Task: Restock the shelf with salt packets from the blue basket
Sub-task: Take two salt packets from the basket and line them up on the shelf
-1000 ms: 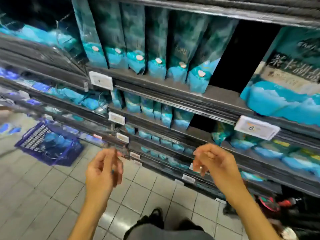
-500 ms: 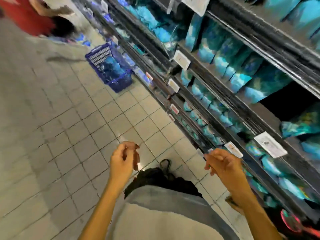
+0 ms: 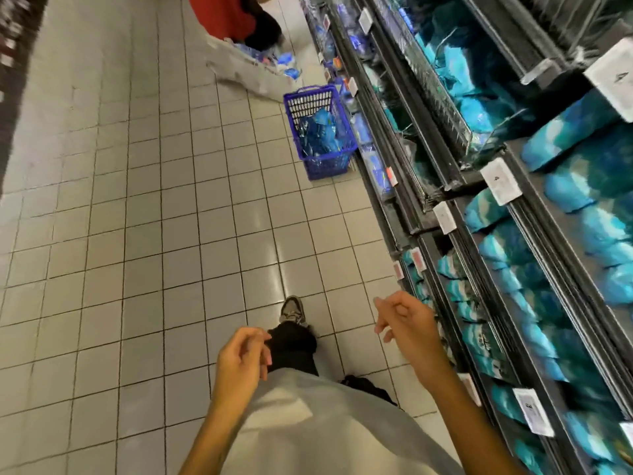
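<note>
Salt packets (image 3: 317, 132) — glossy blue plastic pouches — lie heaped in the blue plastic mesh basket (image 3: 320, 126) on the floor beside the shelf (image 3: 455, 186). Likely soft and slippery; grasp across the body. Left hand (image 3: 241, 363) and right hand (image 3: 406, 323) hang loosely curled, holding nothing.

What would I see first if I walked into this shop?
Probably the blue basket on the pale tiled floor, half full of shiny blue packets. Along the right run dark shelves packed with turquoise bags. Two empty hands hover low in front.
</note>
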Available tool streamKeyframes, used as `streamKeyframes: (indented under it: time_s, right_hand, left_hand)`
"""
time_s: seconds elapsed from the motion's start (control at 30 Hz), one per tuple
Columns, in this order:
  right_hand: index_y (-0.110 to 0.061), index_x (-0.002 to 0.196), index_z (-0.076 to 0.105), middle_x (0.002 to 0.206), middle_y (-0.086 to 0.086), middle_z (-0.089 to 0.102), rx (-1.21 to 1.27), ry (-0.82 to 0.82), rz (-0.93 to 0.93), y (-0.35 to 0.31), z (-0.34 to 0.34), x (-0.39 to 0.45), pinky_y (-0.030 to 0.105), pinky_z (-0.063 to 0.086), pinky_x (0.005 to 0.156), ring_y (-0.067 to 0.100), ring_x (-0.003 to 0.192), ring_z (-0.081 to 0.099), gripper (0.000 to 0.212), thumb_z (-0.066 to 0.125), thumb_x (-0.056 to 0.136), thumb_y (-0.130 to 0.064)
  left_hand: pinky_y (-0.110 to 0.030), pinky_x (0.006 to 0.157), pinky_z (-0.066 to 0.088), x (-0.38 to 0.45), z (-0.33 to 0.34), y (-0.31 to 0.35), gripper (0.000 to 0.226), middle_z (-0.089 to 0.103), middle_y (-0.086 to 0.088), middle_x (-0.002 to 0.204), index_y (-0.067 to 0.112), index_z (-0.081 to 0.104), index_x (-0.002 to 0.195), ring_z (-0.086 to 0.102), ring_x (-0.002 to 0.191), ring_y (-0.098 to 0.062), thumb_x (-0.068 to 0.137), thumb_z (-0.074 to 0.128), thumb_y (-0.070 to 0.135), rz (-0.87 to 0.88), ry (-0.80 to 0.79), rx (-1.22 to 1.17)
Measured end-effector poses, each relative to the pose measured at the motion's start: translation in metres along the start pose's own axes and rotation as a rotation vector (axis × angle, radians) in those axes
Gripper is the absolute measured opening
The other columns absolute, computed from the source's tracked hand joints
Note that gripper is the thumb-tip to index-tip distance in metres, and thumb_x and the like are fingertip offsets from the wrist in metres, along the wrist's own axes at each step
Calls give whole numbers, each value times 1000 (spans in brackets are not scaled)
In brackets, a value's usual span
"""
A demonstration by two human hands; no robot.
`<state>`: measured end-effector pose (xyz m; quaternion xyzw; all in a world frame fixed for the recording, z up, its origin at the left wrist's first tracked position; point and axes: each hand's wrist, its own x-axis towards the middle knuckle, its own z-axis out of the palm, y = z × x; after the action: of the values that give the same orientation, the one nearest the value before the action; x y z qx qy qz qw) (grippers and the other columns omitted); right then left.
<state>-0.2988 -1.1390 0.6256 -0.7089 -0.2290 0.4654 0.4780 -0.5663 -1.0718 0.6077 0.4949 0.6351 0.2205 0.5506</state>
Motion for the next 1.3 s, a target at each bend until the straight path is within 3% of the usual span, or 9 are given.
streamKeyframes:
  time_s: [0.1, 0.2, 0.4, 0.53, 0.7, 0.77, 0.87, 1.03, 1.3]
  right_hand:
    - [-5, 81, 60, 61, 0, 63, 8, -11, -13, -27, 27, 58, 24, 49, 49, 13, 59, 62, 21, 67, 95, -18]
    - [-10, 79, 61, 62, 0, 64, -8, 6, -20, -52, 52, 112, 22, 49, 48, 13, 61, 65, 21, 68, 95, -21]
    - [-25, 70, 62, 65, 3, 66, -116, 39, 7, -91, 95, 193, 26, 50, 51, 22, 61, 64, 26, 66, 96, -27]
    - [-22, 68, 64, 58, 4, 64, -77, 117, 67, -101, 103, 220, 23, 47, 45, 19, 55, 61, 29, 66, 96, -15]
    - [-1, 73, 63, 54, 6, 58, 75, 250, 117, -104, 91, 237, 20, 41, 40, 18, 48, 57, 23, 58, 92, 11]
    - [-6, 70, 64, 54, 6, 57, 76, 270, 143, -103, 83, 250, 20, 40, 40, 17, 47, 56, 30, 56, 90, 15]
    - [-14, 67, 65, 54, 7, 60, 32, 287, 177, -103, 69, 284, 18, 41, 42, 14, 47, 55, 33, 61, 93, 6]
    - [-7, 69, 62, 53, 7, 61, -76, 237, 177, -124, 38, 372, 15, 43, 43, 10, 44, 52, 26, 65, 93, 0]
    - [-1, 69, 53, 49, 5, 58, -182, 51, 97, -228, 66, 548, 21, 44, 42, 6, 42, 51, 29, 66, 94, -6]
  left_hand:
    - [-22, 42, 43, 41, -25, 4, 20, 63, -6, 63, 16, 68, 92, 53, 51, -19, 104, 52, 17, -72, 68, -26]
    - [-19, 42, 44, 87, -55, 19, 19, 64, -3, 62, 14, 68, 94, 53, 48, -11, 104, 52, 16, -100, 98, -36]
    - [-18, 41, 42, 189, -84, 63, 20, 63, -2, 60, 9, 67, 94, 52, 45, -8, 105, 51, 12, -163, 49, -75]
    - [-19, 41, 40, 259, -78, 105, 24, 61, -1, 59, 8, 67, 93, 51, 46, -12, 105, 46, 7, -102, -76, -23]
    - [-21, 41, 39, 358, -60, 173, 24, 64, 0, 62, 12, 68, 93, 54, 49, -13, 105, 46, 10, -24, -181, 67]
    - [-21, 42, 40, 398, -54, 198, 22, 66, -4, 68, 12, 68, 94, 57, 51, -13, 105, 48, 12, 17, -200, 117]
    - [-23, 43, 41, 455, -43, 230, 22, 67, -3, 71, 13, 67, 96, 59, 53, -12, 105, 48, 14, 55, -159, 112]
    - [-28, 46, 41, 514, -23, 277, 21, 69, 0, 71, 13, 67, 98, 61, 56, -15, 106, 49, 20, 35, -127, 134]
    - [-16, 45, 43, 562, 0, 316, 22, 67, -9, 73, 11, 68, 92, 59, 58, -16, 105, 51, 16, -120, 15, 46]
